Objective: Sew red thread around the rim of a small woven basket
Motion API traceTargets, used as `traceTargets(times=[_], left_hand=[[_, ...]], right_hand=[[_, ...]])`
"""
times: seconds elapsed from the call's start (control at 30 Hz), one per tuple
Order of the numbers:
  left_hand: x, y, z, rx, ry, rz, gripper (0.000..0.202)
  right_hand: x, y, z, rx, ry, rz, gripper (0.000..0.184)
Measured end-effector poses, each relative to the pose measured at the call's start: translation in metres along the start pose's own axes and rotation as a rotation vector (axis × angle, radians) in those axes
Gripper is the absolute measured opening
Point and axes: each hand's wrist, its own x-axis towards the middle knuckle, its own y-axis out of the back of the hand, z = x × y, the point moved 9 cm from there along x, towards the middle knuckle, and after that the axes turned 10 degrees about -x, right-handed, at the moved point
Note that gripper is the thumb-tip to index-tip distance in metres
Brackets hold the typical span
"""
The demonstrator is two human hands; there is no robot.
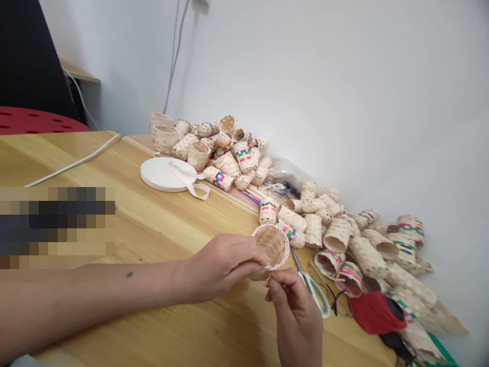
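A small woven basket is tilted with its mouth toward me. Its rim is wrapped in a spiral of white and reddish strands. My left hand is closed on the basket's left side, thumb and fingers gripping near the rim. Just below the rim, my right hand pinches something thin and small, with a bit of brownish strand showing at the fingertips; its kind is not clear. Scissors with pale handles lie on the table just beyond my right hand.
Many woven baskets are piled along the wall, some with coloured bands. A roll of white ribbon lies flat at the back left. A red cap-like item sits at the right. A white cable crosses the wooden table.
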Motion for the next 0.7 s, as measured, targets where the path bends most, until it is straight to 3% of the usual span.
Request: traceTargets(times=[0.33, 0.47, 0.7], left_hand=[[-0.001, 0.000, -0.008, -0.049, 0.134, 0.009, 0.011], [0.000, -0.001, 0.003, 0.031, 0.000, 0.006, 0.013], [-0.005, -0.001, 0.029, 0.373, -0.297, 0.036, 0.021]], right_hand=[[-0.001, -0.004, 0.006, 0.018, -0.015, -0.005, 0.013], [-0.003, -0.005, 0.006, 0.019, -0.048, 0.016, 0.014], [-0.005, -0.009, 0.006, 0.032, -0.042, -0.020, 0.013]])
